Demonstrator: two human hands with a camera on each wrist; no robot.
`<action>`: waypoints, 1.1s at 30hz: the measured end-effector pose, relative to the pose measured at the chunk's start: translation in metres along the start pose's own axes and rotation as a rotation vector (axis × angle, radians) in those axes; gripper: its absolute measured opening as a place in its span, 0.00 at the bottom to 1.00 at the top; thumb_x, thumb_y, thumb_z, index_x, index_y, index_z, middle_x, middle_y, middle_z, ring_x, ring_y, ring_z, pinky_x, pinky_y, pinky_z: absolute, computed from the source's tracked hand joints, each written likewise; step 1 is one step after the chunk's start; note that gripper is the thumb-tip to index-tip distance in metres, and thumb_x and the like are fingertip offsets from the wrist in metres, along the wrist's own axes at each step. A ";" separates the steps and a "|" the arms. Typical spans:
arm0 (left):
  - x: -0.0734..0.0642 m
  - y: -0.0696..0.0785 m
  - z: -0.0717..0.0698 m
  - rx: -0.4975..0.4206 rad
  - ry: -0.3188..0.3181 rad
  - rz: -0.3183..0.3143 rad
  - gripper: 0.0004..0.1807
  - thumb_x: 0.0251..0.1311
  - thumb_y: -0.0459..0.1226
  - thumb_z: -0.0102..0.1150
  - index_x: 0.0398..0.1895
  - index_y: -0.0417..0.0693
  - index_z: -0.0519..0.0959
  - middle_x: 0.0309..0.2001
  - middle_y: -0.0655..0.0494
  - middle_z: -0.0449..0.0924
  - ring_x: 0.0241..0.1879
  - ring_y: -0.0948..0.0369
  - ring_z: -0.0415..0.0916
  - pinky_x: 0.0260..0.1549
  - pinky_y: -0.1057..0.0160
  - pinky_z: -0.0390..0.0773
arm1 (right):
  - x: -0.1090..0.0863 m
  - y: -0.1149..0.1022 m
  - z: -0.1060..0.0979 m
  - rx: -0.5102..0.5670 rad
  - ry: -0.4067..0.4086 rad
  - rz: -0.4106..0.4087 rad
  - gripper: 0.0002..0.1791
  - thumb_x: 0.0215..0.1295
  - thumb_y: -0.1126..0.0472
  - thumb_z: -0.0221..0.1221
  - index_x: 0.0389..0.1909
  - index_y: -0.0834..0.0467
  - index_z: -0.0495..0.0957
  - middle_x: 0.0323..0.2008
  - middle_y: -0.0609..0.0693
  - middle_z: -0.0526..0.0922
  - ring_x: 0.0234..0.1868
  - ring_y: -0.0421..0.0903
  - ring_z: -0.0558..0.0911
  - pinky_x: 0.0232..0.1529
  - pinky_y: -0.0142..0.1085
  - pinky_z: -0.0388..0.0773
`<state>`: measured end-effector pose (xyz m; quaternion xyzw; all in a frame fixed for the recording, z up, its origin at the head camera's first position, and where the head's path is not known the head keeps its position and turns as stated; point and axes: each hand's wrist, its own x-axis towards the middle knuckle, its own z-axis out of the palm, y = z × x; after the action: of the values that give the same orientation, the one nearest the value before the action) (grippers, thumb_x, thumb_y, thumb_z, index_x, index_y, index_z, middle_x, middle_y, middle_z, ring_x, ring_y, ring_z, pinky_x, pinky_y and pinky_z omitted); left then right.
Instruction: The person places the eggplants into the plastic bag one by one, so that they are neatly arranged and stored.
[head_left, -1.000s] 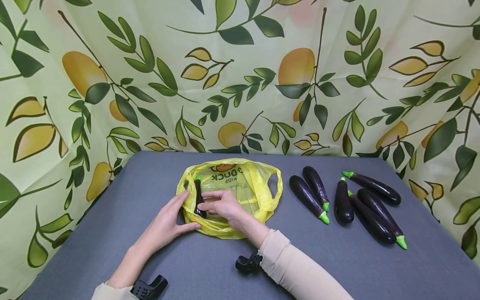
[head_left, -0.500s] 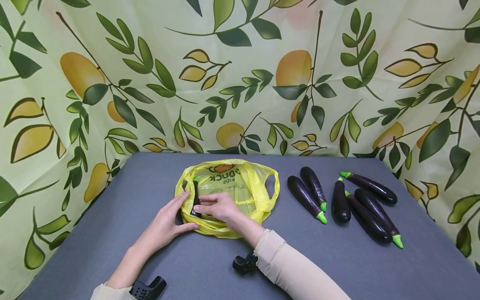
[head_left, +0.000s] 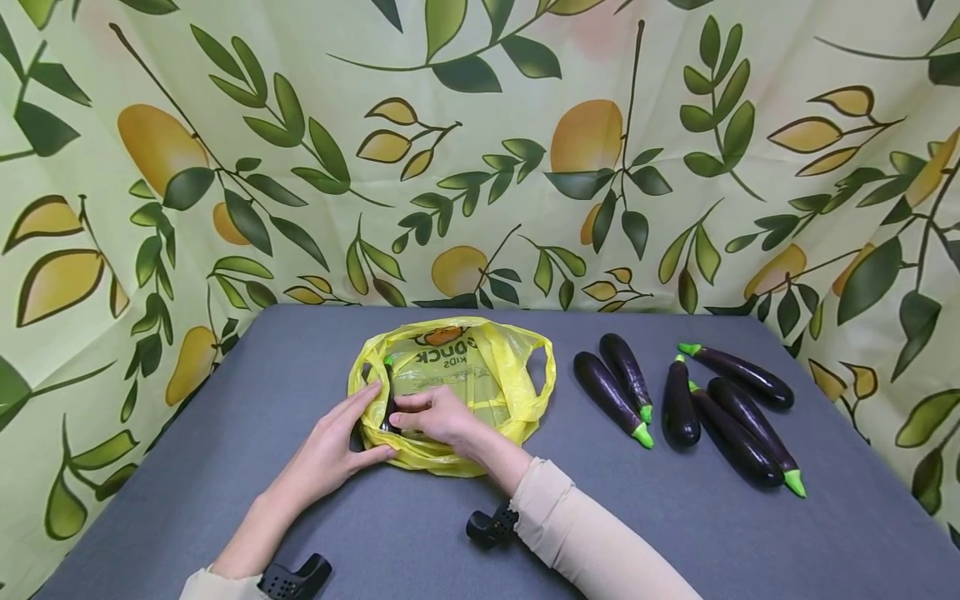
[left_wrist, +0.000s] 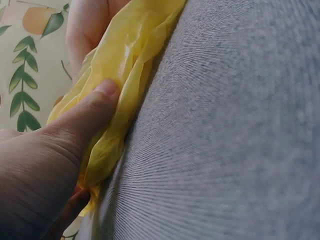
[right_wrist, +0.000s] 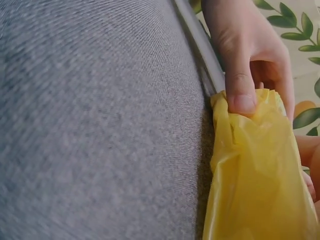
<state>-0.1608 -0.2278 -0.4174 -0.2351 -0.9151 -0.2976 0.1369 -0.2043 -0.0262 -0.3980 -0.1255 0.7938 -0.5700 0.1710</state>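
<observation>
A yellow plastic bag (head_left: 531, 408) lies with its mouth wide, and printed lettering shows on its inner back wall. My left hand (head_left: 337, 440) grips the bag's left side, thumb at the front and fingers toward the back rim. In the left wrist view the thumb (left_wrist: 95, 107) presses on the yellow film. Inside the bag, my right hand (head_left: 438, 414) holds a dark purple eggplant (head_left: 388, 408) with a green stem end, standing along the left wall. Its fingers are bent and its fingertips partly hidden against the eggplant. The bag wall hides the right hand's grip in both wrist views.
To the right of the bag lie two eggplants (head_left: 609, 396) side by side. Farther right is a group of several more eggplants (head_left: 738, 437) with green ends. A grey cloth-covered table (head_left: 420, 542) spans the area, with a leaf-patterned curtain (head_left: 495, 108) behind it.
My right hand and the eggplant have shifted slightly left, closer to the bag's left wall, and the right fingers look more bent. The left hand keeps its place on the bag.
</observation>
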 end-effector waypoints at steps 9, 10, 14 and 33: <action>0.001 0.004 0.000 -0.009 -0.011 -0.046 0.51 0.49 0.53 0.75 0.74 0.46 0.61 0.69 0.41 0.64 0.66 0.44 0.62 0.60 0.41 0.64 | 0.001 0.003 -0.004 0.180 -0.021 0.024 0.17 0.57 0.65 0.71 0.49 0.58 0.86 0.47 0.50 0.85 0.52 0.44 0.79 0.52 0.37 0.76; 0.001 0.004 0.000 -0.008 -0.011 -0.049 0.51 0.49 0.53 0.75 0.74 0.46 0.61 0.69 0.41 0.64 0.66 0.44 0.62 0.60 0.41 0.64 | 0.001 0.003 -0.004 0.225 -0.028 0.033 0.17 0.57 0.67 0.70 0.49 0.60 0.86 0.46 0.51 0.85 0.49 0.44 0.81 0.50 0.37 0.77; 0.001 0.004 0.002 0.001 -0.006 -0.054 0.51 0.50 0.54 0.74 0.75 0.48 0.61 0.69 0.41 0.64 0.66 0.44 0.62 0.60 0.40 0.64 | 0.001 0.004 -0.006 0.339 -0.048 0.063 0.16 0.57 0.72 0.68 0.48 0.64 0.85 0.44 0.55 0.86 0.43 0.46 0.84 0.46 0.37 0.80; 0.000 0.004 0.002 -0.001 -0.027 -0.065 0.50 0.50 0.55 0.73 0.75 0.51 0.61 0.70 0.46 0.64 0.66 0.47 0.62 0.59 0.40 0.65 | 0.000 0.004 -0.010 0.410 -0.125 0.060 0.18 0.62 0.75 0.61 0.53 0.71 0.80 0.48 0.61 0.83 0.47 0.53 0.83 0.49 0.40 0.79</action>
<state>-0.1591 -0.2243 -0.4171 -0.2092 -0.9239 -0.2992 0.1146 -0.2089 -0.0161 -0.3991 -0.0997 0.6524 -0.7054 0.2586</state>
